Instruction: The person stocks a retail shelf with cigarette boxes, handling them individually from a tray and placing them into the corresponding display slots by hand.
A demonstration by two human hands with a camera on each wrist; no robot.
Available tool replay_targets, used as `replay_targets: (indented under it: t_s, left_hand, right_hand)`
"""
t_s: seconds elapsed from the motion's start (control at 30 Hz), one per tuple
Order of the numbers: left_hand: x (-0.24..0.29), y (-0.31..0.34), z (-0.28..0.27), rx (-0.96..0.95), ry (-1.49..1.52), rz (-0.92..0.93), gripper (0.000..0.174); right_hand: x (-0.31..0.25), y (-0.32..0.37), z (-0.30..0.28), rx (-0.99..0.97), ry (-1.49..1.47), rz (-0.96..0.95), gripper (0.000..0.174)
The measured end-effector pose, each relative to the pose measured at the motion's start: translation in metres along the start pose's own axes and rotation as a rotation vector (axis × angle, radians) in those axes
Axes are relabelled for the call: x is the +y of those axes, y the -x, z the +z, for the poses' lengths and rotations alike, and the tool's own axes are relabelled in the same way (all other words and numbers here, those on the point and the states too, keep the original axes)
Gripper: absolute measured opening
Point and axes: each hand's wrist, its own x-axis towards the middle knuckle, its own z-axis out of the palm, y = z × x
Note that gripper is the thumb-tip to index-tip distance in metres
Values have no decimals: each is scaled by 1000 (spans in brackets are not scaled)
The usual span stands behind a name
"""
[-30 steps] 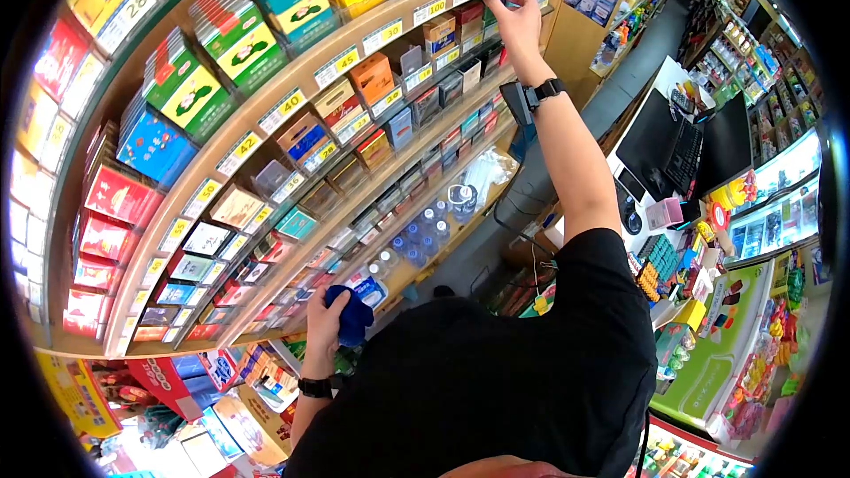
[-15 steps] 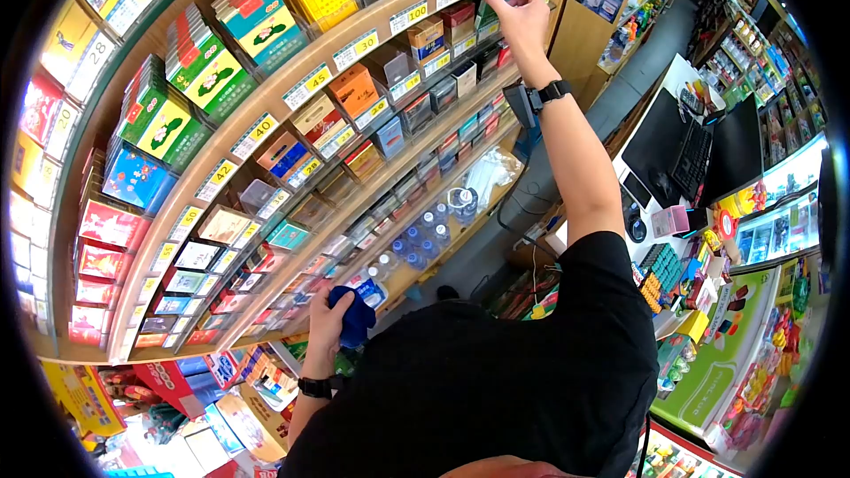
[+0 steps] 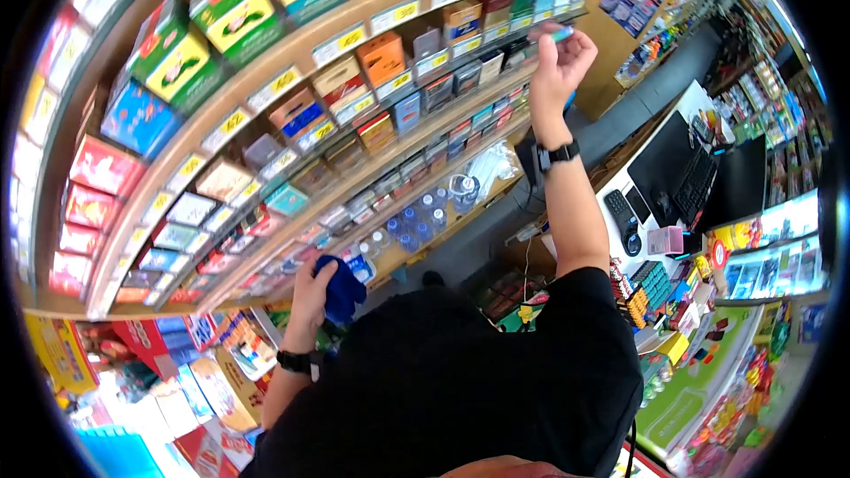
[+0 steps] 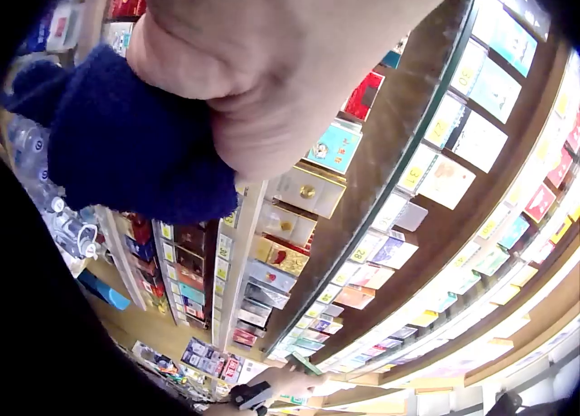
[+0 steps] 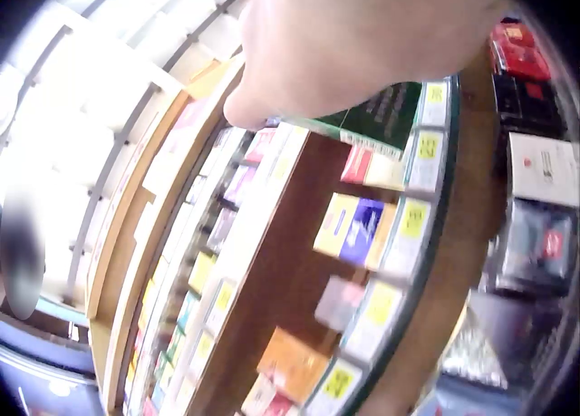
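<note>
Pack point(image 5: 385, 119) in dark green sits pinched in the right hand point(image 3: 563, 75), thumb against fingers, near the shelves point(image 3: 307, 63); the left hand point(image 3: 306, 303) grips blue cloth point(image 3: 343, 290). A loose pinch could drop it — or a tilted corner might knock neighbouring packs point(image 5: 353, 228).

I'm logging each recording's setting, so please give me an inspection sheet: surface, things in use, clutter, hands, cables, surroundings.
Surface: brown shelves with price labels along their edges.
Things in use: dark blue cloth; dark green pack.
Clutter: water bottles stand low, beyond the cloth in the head view.
Hands: left hand holds the cloth; right hand pinches the pack, fingers curled.
Cables: thin white cord left of the desk in the head view.
Surroundings: shop interior; keyboard on the desk.
</note>
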Motion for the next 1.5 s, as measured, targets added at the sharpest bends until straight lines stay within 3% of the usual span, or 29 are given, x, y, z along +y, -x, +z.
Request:
replay_targets:
  t_s: [0.2,0.27,0.33,0.43,0.67,0.8,0.87,1.0,1.07,1.2,1.33,1.4,1.5]
  left_hand:
    - [28,13,7,59,149,22,20]
    - [24,8,-6,-45,253,7,21]
    - [37,20,-9,-98,352,19,25]
    - [39,28,-16,-61,236,289,36]
    - [27,45,-37,-18,127,401,30]
    - [7,55,-66,44,186,425,30]
    - [0,65,-80,101,206,364,31]
    - [-16,79,-105,230,252,318,29]
    - [-24,84,-116,274,277,305,28]
    - [-39,97,-139,325,652,183,35]
    - [-39,122,-162,254,785,158,37]
    - [-43,129,-170,220,796,187,38]
    - [-51,134,-180,168,622,127,45]
  right_hand:
    - [-35,148,35,-723,167,301,64]
    - [-40,192,42,-904,209,326,68]
    - [-44,223,51,-1016,217,391,68]
    - [-57,253,74,-1095,108,514,67]
    - [-82,303,129,-1356,-74,575,70]
    - [-90,332,156,-1461,-146,702,68]
    - [-95,347,167,-1528,-155,552,67]
    - [-108,371,187,-1665,-132,537,67]
    - [-114,380,198,-1691,-138,417,70]
    - [-132,394,222,-1728,-189,261,71]
    - [-141,409,240,-1791,-186,271,69]
    - [-142,422,248,-1821,-291,164,68]
    - [-149,439,254,-1801,-341,179,68]
